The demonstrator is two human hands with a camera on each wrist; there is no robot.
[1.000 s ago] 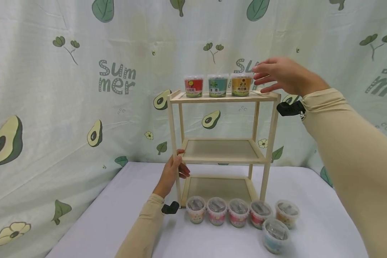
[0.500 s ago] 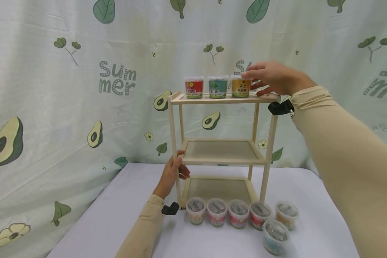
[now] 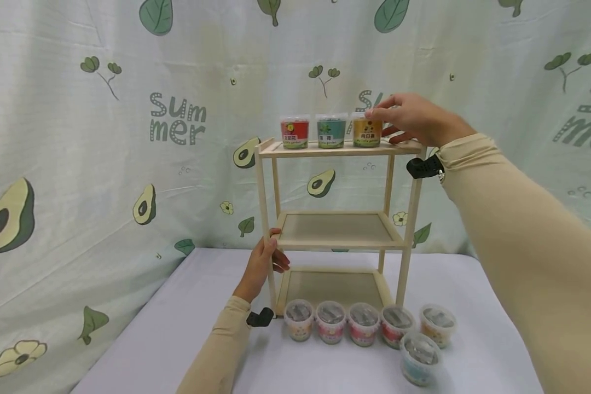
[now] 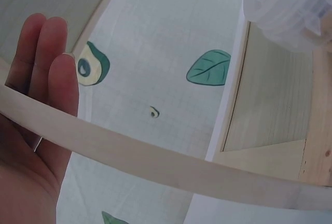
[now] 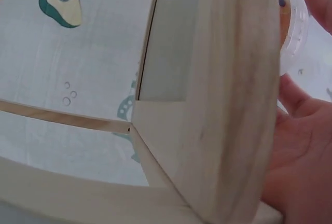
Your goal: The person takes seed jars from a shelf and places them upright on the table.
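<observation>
A three-tier wooden shelf (image 3: 342, 244) stands on the table. My left hand (image 3: 262, 265) holds its left post, with fingers behind the wood; in the left wrist view several fingers (image 4: 63, 81) show past the post. On the top tier stand a red-labelled tub (image 3: 295, 134), a green-labelled tub (image 3: 331, 133) and, rightmost, an orange-labelled tub (image 3: 365, 134). My right hand (image 3: 413, 117) holds the orange-labelled tub from its right side, fingertips at the rim. In the right wrist view the shelf's edge hides part of this tub (image 5: 286, 24); thumb and fingers lie around it.
Several lidded tubs line the shelf's front foot, among them an orange one (image 3: 299, 323) and a pink one (image 3: 331, 324). A blue tub (image 3: 419, 361) and another orange tub (image 3: 438, 326) stand to the right. A printed curtain (image 3: 197, 180) hangs behind the white table (image 3: 157, 328).
My right hand has moved left from beside the orange-labelled tub onto its right side and rim. The left hand stays on the post, and the tubs look unmoved.
</observation>
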